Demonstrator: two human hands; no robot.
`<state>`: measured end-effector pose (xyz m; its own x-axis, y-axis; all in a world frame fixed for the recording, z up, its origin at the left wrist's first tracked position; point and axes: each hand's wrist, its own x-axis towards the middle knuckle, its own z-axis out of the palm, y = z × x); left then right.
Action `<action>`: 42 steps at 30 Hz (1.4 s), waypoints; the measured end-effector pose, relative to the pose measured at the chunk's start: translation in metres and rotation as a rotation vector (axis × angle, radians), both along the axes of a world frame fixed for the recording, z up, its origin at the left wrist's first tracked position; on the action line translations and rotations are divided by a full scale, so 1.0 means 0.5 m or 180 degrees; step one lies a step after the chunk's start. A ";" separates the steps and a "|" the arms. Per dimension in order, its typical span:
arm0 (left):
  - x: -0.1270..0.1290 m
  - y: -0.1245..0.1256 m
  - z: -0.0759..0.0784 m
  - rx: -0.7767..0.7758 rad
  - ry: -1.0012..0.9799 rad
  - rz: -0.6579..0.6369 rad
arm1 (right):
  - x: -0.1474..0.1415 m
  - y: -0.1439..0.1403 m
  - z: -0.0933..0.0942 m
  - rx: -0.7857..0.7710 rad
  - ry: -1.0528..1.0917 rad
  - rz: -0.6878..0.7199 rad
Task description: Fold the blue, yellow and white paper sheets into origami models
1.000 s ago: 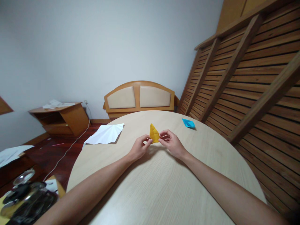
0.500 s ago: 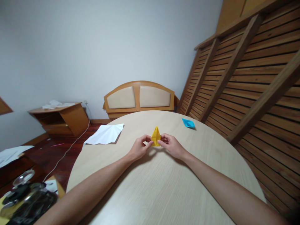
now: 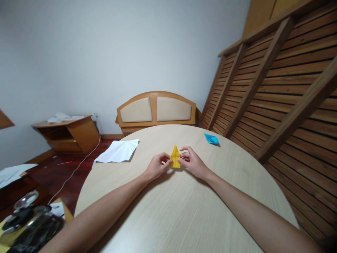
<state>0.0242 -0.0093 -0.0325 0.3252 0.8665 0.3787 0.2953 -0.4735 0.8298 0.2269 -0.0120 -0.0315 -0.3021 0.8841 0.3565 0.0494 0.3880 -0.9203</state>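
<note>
In the head view, a small yellow folded paper point(image 3: 175, 156) is pinched from both sides, by the left hand point(image 3: 157, 166) at 9 o'clock and the right hand point(image 3: 191, 162) at 3 o'clock. A second ago it was tilted and lifted; now it is stood straight, point up, low on the round worktop point(image 3: 184, 211). A fold seems to be pressed. A blue paper boat point(image 3: 211, 138) is seen at 1 o'clock, white paper point(image 3: 118, 151) at 10 o'clock

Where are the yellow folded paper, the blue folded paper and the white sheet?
yellow folded paper point(image 3: 175, 155), head view, upper middle of its face.
blue folded paper point(image 3: 211, 138), head view, its centre.
white sheet point(image 3: 118, 151), head view, its middle.
</note>
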 end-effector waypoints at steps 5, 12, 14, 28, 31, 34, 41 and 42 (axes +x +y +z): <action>0.001 -0.002 -0.002 -0.0149 -0.0357 -0.0120 | 0.000 0.000 -0.001 0.0178 -0.0160 0.0023; 0.001 -0.007 0.000 0.0009 -0.0343 -0.0219 | 0.001 -0.001 0.005 0.0391 -0.0272 -0.0017; 0.000 -0.007 0.001 0.0072 -0.0279 -0.0212 | 0.002 -0.002 0.006 0.0386 -0.0338 -0.0025; 0.000 -0.019 0.019 0.0445 0.0185 -0.0114 | 0.000 -0.012 0.018 0.0431 -0.0673 -0.0164; 0.000 -0.018 0.017 0.0414 0.0150 -0.0067 | -0.003 -0.010 0.015 0.0528 -0.0455 -0.0266; 0.000 -0.015 0.013 0.0421 0.0062 0.0026 | -0.005 -0.010 0.014 0.0563 -0.0288 -0.0325; -0.001 -0.018 0.013 0.0533 0.0024 -0.0090 | -0.004 -0.010 0.016 0.0859 -0.0463 -0.0318; -0.001 -0.019 0.014 0.0554 0.0044 -0.0116 | -0.003 -0.010 0.015 0.0882 -0.0475 -0.0313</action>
